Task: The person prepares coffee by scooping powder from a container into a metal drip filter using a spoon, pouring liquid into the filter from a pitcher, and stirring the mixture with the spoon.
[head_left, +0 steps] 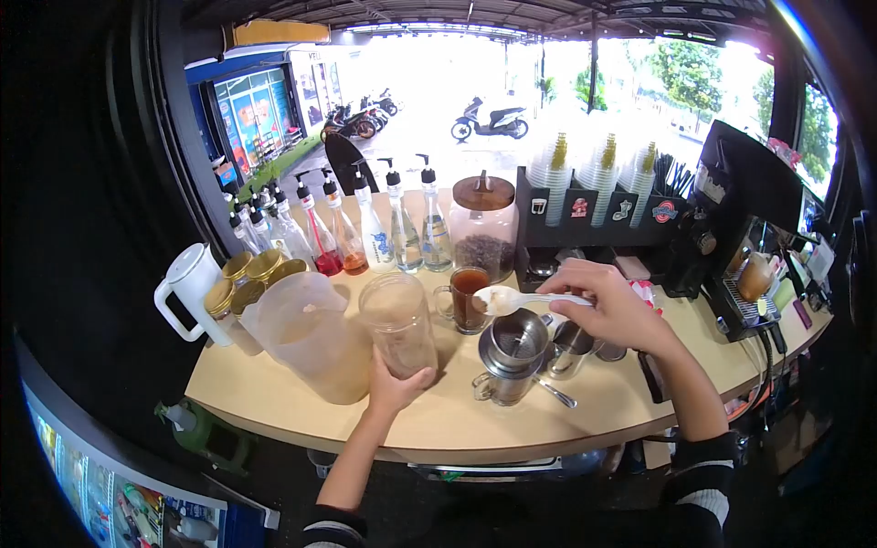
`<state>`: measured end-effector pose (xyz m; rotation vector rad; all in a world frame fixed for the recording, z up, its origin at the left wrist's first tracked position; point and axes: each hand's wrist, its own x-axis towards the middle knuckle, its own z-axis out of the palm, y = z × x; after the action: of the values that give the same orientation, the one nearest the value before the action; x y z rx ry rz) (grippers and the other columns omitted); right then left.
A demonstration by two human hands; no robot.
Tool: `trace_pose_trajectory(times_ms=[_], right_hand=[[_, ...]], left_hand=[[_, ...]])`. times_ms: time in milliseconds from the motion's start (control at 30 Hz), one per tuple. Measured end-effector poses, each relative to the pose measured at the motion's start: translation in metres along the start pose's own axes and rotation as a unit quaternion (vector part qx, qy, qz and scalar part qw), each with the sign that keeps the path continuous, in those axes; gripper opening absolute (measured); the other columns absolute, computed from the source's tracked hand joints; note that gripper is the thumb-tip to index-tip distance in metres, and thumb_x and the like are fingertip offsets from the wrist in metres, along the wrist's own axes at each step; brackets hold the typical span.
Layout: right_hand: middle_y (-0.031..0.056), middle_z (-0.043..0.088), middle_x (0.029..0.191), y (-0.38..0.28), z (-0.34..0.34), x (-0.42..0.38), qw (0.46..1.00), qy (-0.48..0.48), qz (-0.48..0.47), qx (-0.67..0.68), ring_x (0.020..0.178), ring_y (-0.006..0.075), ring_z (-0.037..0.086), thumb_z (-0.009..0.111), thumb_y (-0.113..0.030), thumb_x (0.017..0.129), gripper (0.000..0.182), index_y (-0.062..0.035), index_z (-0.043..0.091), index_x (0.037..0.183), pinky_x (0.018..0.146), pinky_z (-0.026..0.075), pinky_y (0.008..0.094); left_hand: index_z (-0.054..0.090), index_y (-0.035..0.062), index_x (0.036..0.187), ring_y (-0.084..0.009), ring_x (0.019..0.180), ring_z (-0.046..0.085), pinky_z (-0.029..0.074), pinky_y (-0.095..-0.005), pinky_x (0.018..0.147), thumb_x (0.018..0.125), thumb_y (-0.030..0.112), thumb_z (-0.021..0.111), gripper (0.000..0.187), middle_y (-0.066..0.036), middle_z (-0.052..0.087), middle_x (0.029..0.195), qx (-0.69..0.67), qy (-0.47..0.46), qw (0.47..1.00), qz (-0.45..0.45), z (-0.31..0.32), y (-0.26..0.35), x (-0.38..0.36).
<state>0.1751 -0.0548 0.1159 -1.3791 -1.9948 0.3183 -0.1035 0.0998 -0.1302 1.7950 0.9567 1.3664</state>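
Observation:
My left hand [400, 384] is wrapped round the lower part of a clear jar [398, 315] standing on the counter. In my right hand [598, 301] is a white spoon [530, 300], held level by its handle, with pale, brownish contents in its bowl. The spoon is above a metal drip coffee filter [517, 345], which sits on a glass mug [504, 391]. Behind the spoon's tip stands a glass mug of reddish-brown drink [470, 301]. A metal cup [570, 352] and a metal teaspoon [555, 393] are right of the filter.
A large translucent pitcher [306, 342] is left of the jar, near a white jug [194, 288] and gold-lidded jars [263, 265]. Pump bottles [402, 224] line the back beside a lidded jar of dark contents [482, 228]. A cup rack [594, 215] and coffee machine [740, 228] stand right.

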Motion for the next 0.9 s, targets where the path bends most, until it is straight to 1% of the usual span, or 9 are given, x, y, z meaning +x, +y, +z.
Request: trace_pose_trajectory(times_ms=[100,167,233,400,567,633,733,800,900], right_hand=[[0.0129,0.059,0.086,0.008,-0.009,-0.020,0.998,0.016,0.051,-0.038,0.079,0.0266,0.059,0.065,-0.010,0.083,0.020,-0.0004,0.063,0.100,0.071,0.046,0.0345],[0.0074,0.057,0.082,0.024,-0.009,-0.033,0.996,0.054,0.023,-0.063,0.075,0.0172,0.056,0.061,-0.004,0.083,0.018,-0.0023,0.066,0.100,0.062,0.043,0.0275],[0.0090,0.058,0.083,0.031,-0.009,-0.042,0.996,0.047,0.030,-0.065,0.075,0.0200,0.057,0.061,-0.004,0.083,0.018,-0.0024,0.065,0.101,0.063,0.044,0.0295],[0.0118,0.057,0.082,0.049,-0.002,-0.052,0.992,0.054,-0.044,-0.105,0.074,0.0264,0.057,0.064,-0.002,0.081,0.018,-0.0018,0.064,0.099,0.063,0.045,0.0341],[0.0114,0.057,0.080,0.052,-0.001,-0.054,0.992,0.068,-0.033,-0.104,0.073,0.0260,0.057,0.065,0.002,0.080,0.019,-0.0014,0.064,0.099,0.063,0.045,0.0348],[0.0114,0.057,0.080,0.053,-0.001,-0.053,0.991,0.073,-0.039,-0.101,0.072,0.0260,0.057,0.065,0.003,0.079,0.020,-0.0013,0.063,0.099,0.063,0.045,0.0349],[0.0111,0.057,0.078,0.054,0.000,-0.054,0.992,0.071,-0.026,-0.099,0.071,0.0262,0.057,0.066,0.004,0.078,0.022,-0.0012,0.063,0.099,0.063,0.045,0.0343],[0.0131,0.058,0.084,0.055,-0.002,-0.052,0.993,0.062,-0.018,-0.102,0.076,0.0321,0.060,0.064,0.004,0.079,0.027,-0.0040,0.062,0.104,0.067,0.048,0.0389],[0.0131,0.057,0.084,0.059,-0.001,-0.050,0.992,0.057,-0.029,-0.105,0.075,0.0313,0.060,0.064,0.005,0.079,0.027,-0.0041,0.062,0.105,0.065,0.048,0.0387]], left_hand=[[0.034,-0.0014,0.133,-0.0298,0.116,0.053,0.042,-0.0405,0.098,0.058,0.022,0.087,0.095,-0.020,0.052,0.124,0.009,0.014,1.000,0.007,0.001,-0.005,-0.004],[0.034,-0.0013,0.134,-0.0294,0.116,0.052,0.042,-0.0402,0.098,0.059,0.021,0.086,0.094,-0.020,0.052,0.125,0.006,0.018,1.000,0.004,0.003,-0.003,-0.003],[0.033,-0.0012,0.134,-0.0292,0.116,0.052,0.042,-0.0399,0.099,0.060,0.020,0.086,0.093,-0.019,0.052,0.125,-0.012,0.008,1.000,0.006,0.002,-0.001,-0.003],[0.034,-0.0010,0.134,-0.0287,0.116,0.052,0.042,-0.0398,0.099,0.060,0.019,0.086,0.093,-0.018,0.052,0.124,0.003,0.006,1.000,0.000,0.001,-0.011,-0.003],[0.037,-0.0011,0.131,-0.0285,0.114,0.053,0.042,-0.0396,0.098,0.059,0.020,0.086,0.090,-0.018,0.054,0.122,-0.004,0.017,1.000,0.007,0.003,-0.004,-0.003],[0.039,-0.0009,0.129,-0.0281,0.113,0.054,0.042,-0.0393,0.097,0.059,0.020,0.086,0.087,-0.017,0.055,0.121,0.001,0.028,0.999,0.044,0.003,-0.006,-0.001],[0.041,-0.0010,0.128,-0.0279,0.113,0.054,0.043,-0.0392,0.097,0.059,0.020,0.086,0.085,-0.017,0.055,0.121,0.006,0.027,0.999,0.029,0.003,0.006,-0.001],[0.041,-0.0011,0.128,-0.0280,0.112,0.054,0.043,-0.0391,0.096,0.059,0.020,0.086,0.085,-0.017,0.055,0.120,0.001,0.023,0.999,0.031,0.003,0.000,0.000],[0.041,-0.0010,0.127,-0.0282,0.112,0.055,0.043,-0.0391,0.096,0.058,0.020,0.086,0.085,-0.018,0.055,0.119,0.002,0.024,0.999,0.037,0.002,-0.001,0.000]])
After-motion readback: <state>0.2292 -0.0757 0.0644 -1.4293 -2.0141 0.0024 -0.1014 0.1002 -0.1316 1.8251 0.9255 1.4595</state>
